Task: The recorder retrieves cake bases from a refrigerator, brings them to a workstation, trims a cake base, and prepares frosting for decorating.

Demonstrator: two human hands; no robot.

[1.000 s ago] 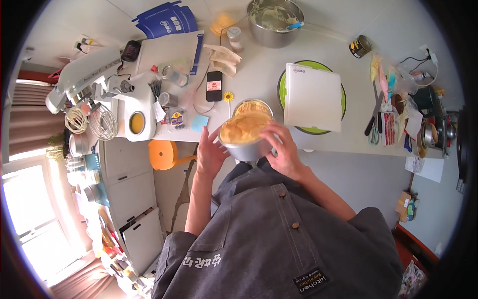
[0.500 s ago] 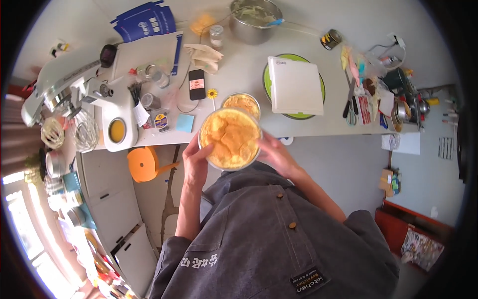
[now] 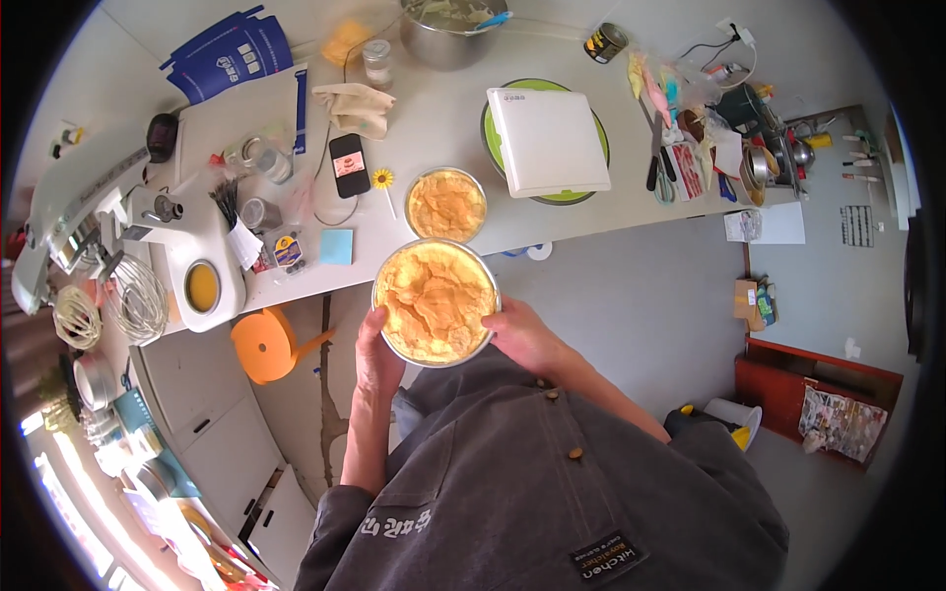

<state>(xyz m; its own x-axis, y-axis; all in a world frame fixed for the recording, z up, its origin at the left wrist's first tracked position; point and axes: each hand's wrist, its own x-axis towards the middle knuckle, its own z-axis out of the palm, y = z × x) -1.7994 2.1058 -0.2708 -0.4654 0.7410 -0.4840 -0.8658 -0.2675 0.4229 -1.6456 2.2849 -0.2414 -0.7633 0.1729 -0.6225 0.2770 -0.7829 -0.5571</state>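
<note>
A round metal cake tin holding a golden, cracked-top sponge cake (image 3: 438, 300) is held up in front of my apron, at the table's front edge. My left hand (image 3: 378, 353) grips its left rim, thumb on top. On the other side my right hand (image 3: 514, 330) clasps the right rim, thumb at the cake's edge. The fingers beneath the tin are hidden. Just beyond it, a second tin with a similar cake (image 3: 446, 204) rests on the table. A white flat-topped board or lid (image 3: 548, 143) lies over a green round turntable (image 3: 490, 129) to the right.
A stand mixer (image 3: 202, 266) and wire whisks (image 3: 140, 298) occupy the left. A phone (image 3: 349, 165), a yellow flower stick (image 3: 382, 179) and a blue note (image 3: 336, 246) lie near the cakes. A steel bowl (image 3: 448, 41) stands far back; scissors (image 3: 663, 187) and a knife (image 3: 653, 165) lie right.
The held tin has come nearer my body and away from the second tin, which now shows more fully. The view has shifted, and my right hand's thumb moved to the rim.
</note>
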